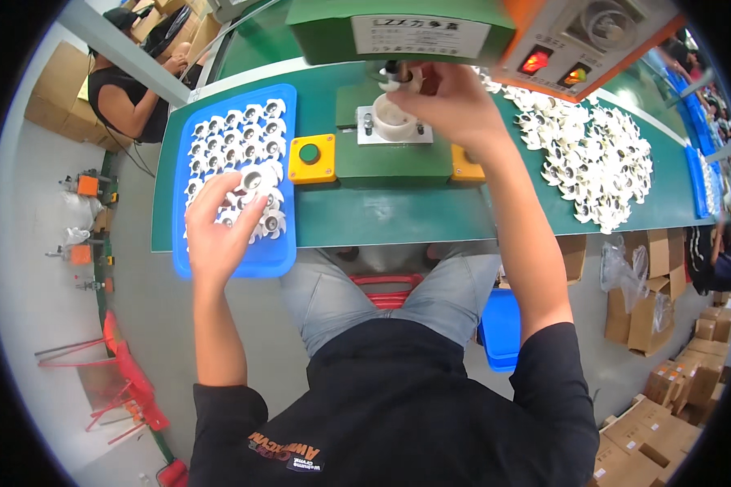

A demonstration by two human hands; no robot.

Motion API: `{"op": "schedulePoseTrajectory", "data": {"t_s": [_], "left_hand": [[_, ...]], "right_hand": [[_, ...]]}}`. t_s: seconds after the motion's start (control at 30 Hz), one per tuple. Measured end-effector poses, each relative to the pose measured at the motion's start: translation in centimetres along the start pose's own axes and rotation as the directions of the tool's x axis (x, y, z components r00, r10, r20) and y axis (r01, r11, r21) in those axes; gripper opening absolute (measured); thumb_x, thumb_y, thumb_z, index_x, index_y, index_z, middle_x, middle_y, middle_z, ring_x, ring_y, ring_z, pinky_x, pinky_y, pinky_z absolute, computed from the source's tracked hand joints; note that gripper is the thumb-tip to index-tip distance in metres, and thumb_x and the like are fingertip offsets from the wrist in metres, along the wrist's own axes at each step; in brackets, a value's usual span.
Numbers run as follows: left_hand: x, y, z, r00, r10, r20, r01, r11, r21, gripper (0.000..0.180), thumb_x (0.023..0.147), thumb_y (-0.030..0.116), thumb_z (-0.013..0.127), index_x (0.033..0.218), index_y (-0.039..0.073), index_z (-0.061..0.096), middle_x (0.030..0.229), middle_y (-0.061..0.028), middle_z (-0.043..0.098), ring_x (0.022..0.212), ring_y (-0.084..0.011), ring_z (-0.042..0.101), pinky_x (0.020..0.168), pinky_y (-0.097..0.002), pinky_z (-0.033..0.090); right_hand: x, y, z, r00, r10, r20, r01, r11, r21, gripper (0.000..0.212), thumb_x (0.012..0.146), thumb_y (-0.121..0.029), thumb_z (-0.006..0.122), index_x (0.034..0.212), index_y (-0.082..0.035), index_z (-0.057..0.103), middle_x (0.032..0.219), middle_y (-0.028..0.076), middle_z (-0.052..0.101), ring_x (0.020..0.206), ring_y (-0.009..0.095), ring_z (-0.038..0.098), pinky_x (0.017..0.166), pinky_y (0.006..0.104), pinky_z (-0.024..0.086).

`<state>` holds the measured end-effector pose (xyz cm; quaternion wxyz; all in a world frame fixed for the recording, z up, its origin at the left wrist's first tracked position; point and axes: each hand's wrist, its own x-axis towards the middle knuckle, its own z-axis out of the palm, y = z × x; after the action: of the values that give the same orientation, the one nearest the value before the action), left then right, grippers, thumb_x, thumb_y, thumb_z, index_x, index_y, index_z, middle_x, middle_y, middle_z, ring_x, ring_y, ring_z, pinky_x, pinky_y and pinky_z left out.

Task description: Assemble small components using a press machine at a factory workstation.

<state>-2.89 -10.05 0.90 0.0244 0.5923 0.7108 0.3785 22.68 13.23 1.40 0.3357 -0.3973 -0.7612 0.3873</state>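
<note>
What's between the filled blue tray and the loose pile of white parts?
Head view: the green press, a yellow box on each side, and the right hand by its white cup.

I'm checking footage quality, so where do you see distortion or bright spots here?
Head view: fisheye distortion, with a black rim and cartons appearing tilted at lower right; also in the head view, the red switch and amber switch glow brightly.

R hand (451, 101) blurry, fingertips partly hidden behind white part (415, 83). R yellow box (464, 169) partly hidden by R forearm (528, 219). Green press (323, 39) & orange ctrl box (536, 32) cut off at top edge. Ppl (695, 63) at far R too small/blurry to make out.
</note>
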Motion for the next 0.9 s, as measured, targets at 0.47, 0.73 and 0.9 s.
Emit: {"op": "schedulePoseTrajectory", "data": {"t_s": [0.47,0.73,0.9], "left_hand": [[-9.0,-5.3,-1.6,0.995,-0.036,0.091,0.009,0.959,0.283,0.04,0.075,0.017,0.09,0.107,0.0,0.073,0.1,-0.0104,0.063,0.098,-0.0293,0.057,0.088,-0.04,0.049],[-8.8,-5.5,-1.3,0.996,-0.067,0.06,0.05,0.967,0.251,0.037,0.076,0.018,0.089,0.105,0.001,0.074,0.098,-0.0107,0.061,0.096,-0.0289,0.057,0.085,-0.0399,0.049],[-8.7,-5.5,-1.3,0.992,-0.026,0.125,-0.015,0.95,0.312,0.035,0.077,0.018,0.088,0.105,0.001,0.075,0.097,-0.0114,0.062,0.094,-0.0287,0.058,0.083,-0.0406,0.049]], "right_hand": [[-1.0,0.5,-0.4,0.986,0.111,0.125,-0.166,0.74,0.651,0.027,0.096,-0.01,0.073,0.119,0.0,0.063,0.105,0.006,0.068,0.094,0.015,0.065,0.09,0.0316,0.053],[-2.8,0.1,-0.9,0.992,0.084,0.096,-0.126,0.774,0.62,0.048,0.096,-0.014,0.072,0.137,0.006,0.058,0.118,0.013,0.07,0.1,0.018,0.066,0.092,0.031,0.052],[-3.7,0.3,-2.1,0.997,0.06,0.054,-0.079,0.87,0.487,0.048,0.096,-0.018,0.071,0.137,0.003,0.06,0.125,0.015,0.072,0.101,0.018,0.066,0.092,0.0326,0.051]]}}
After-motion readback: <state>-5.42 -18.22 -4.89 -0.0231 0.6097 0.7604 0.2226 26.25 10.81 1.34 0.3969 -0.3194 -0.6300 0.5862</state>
